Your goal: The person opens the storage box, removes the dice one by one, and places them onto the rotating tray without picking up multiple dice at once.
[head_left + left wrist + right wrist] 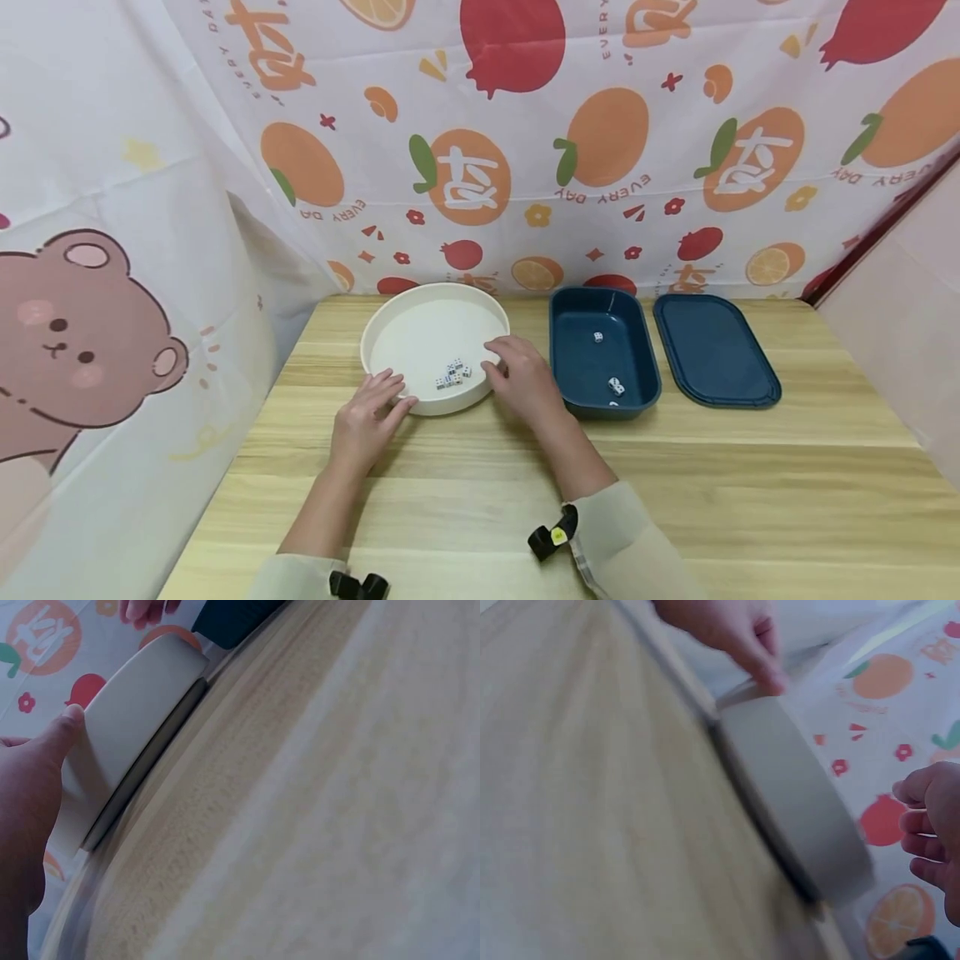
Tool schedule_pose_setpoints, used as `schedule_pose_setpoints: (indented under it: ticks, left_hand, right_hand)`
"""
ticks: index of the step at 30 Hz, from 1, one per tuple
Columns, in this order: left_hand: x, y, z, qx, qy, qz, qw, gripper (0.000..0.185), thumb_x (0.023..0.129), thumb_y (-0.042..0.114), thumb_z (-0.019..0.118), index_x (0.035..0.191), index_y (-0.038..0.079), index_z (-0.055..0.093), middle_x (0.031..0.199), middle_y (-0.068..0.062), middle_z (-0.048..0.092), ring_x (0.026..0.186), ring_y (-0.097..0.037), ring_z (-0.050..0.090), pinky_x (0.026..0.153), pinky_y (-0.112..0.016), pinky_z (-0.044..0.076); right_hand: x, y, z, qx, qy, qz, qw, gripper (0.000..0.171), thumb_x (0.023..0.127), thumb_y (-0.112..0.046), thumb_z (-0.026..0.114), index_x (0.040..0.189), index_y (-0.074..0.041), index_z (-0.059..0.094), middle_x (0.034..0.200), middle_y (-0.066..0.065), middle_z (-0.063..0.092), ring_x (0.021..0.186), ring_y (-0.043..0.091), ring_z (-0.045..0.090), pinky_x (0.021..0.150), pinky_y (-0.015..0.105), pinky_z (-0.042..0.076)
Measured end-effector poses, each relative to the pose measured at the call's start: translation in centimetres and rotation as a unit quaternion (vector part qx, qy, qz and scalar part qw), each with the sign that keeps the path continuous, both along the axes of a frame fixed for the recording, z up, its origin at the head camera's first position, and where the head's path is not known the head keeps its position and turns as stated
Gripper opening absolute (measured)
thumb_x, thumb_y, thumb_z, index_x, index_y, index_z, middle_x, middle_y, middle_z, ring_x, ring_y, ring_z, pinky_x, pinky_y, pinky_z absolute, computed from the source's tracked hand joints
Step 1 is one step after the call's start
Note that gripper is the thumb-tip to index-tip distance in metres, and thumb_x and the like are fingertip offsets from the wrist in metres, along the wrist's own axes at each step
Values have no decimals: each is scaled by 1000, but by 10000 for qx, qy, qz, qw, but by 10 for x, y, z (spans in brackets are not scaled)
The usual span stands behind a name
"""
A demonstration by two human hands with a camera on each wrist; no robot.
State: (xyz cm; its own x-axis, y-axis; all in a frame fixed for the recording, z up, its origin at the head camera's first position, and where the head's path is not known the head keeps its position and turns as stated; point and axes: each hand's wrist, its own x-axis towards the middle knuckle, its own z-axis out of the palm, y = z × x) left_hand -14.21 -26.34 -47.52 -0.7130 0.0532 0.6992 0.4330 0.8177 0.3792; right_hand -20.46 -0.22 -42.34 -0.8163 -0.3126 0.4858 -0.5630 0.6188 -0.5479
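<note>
A round white tray [390,333] stands on the wooden table with several small white dice [453,373] bunched near its front. My left hand [367,412] lies on the table with its straight fingers touching the tray's near-left rim; in the left wrist view the thumb [71,720] presses on the tray wall [127,735]. My right hand [521,377] sits at the tray's right rim, its fingers loosely curled over the edge. The right wrist view shows those curled fingers [930,825] beside the tray wall [795,787], with nothing visible in them.
A dark blue tub [570,367] with three dice inside stands just right of the tray, and its blue lid [712,350] lies flat further right. Printed fruit curtains close off the back and left. A pale wall lines the right table edge.
</note>
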Motion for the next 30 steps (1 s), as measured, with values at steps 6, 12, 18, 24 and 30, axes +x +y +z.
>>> schedule_pose_setpoints:
  ticks: [6, 12, 18, 24, 30]
  left_hand:
    - [-2, 0, 2, -42, 14, -19, 10000, 33, 73, 15, 87, 100, -1, 76, 110, -12, 74, 113, -30, 67, 109, -53, 45]
    - [-3, 0, 4, -48, 57, 47, 10000, 34, 72, 14, 88, 99, -1, 76, 108, -12, 74, 112, -31, 67, 108, -53, 46]
    - [-3, -1, 2, -65, -21, 53, 10000, 34, 72, 15, 88, 100, -1, 76, 109, -12, 74, 113, -30, 67, 109, -51, 46]
    - [-2, 0, 1, -33, -22, 54, 10000, 34, 73, 15, 87, 101, -1, 76, 109, -12, 74, 113, -30, 67, 109, -52, 46]
    - [-1, 2, 0, -41, -65, 39, 10000, 35, 73, 15, 87, 101, -2, 75, 110, -12, 74, 114, -30, 67, 109, -52, 46]
  right_hand:
    - [-9, 31, 16, -94, 210, -353, 9991, 29, 89, -18, 72, 116, -7, 71, 119, 10, 70, 115, 26, 63, 101, 42, 55]
    - [-26, 79, 18, 74, -1200, -962, 9881, 32, 93, -25, 69, 122, -11, 69, 121, 9, 66, 114, 27, 61, 99, 47, 55]
    - [-33, 119, 17, 942, -2524, -1001, 9578, 36, 93, -22, 69, 127, -11, 65, 130, 13, 64, 120, 32, 59, 101, 52, 52]
    - [-34, 133, 13, 1234, -3047, -886, 9402, 35, 90, -11, 70, 125, -10, 66, 127, 15, 64, 118, 33, 59, 99, 53, 52]
    - [-32, 137, 8, 1347, -3206, -1046, 9317, 32, 89, -6, 68, 120, -9, 68, 122, 15, 66, 112, 33, 61, 97, 52, 53]
